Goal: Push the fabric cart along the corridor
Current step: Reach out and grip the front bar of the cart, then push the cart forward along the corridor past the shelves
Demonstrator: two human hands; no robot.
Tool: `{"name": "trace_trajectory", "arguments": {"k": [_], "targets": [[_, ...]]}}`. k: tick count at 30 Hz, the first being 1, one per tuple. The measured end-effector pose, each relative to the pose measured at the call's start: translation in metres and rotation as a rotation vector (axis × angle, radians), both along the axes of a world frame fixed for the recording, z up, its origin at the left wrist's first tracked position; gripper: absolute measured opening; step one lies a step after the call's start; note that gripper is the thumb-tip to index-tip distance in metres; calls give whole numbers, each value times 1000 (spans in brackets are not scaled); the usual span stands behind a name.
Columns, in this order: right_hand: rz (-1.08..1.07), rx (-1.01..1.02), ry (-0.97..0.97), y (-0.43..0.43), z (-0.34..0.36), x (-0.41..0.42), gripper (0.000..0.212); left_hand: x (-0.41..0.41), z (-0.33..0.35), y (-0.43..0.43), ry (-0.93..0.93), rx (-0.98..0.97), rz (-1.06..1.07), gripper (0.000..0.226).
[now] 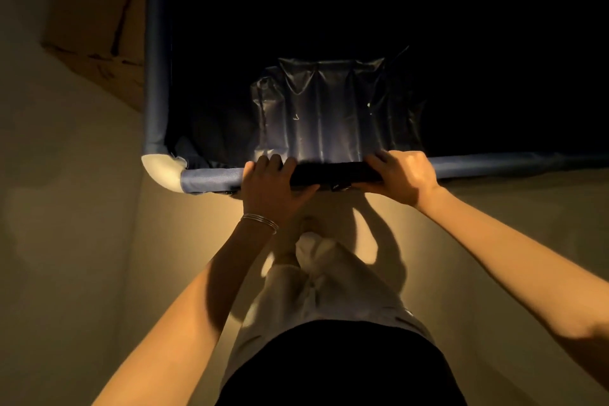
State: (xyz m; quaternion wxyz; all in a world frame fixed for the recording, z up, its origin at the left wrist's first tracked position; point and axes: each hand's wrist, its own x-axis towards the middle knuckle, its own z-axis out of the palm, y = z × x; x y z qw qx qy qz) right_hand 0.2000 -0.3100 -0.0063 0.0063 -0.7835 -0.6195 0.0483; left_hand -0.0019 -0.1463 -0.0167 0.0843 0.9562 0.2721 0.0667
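Left hand (273, 188) and right hand (403, 176) both grip the fabric cart (211, 176) rail — inside is dark.

No text, label or number seems readable in this dim view.

Dim indoor corridor: plain beige wall (66, 175) close on left, bare smooth floor (494, 224), warm artificial light.
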Motion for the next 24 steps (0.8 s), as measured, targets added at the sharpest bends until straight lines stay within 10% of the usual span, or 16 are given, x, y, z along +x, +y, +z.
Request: {"name": "trace_trajectory", "arguments": {"k": [24], "targets": [[502, 325, -190, -92, -18, -55, 45, -98, -2, -173, 7, 27, 447, 52]]}}
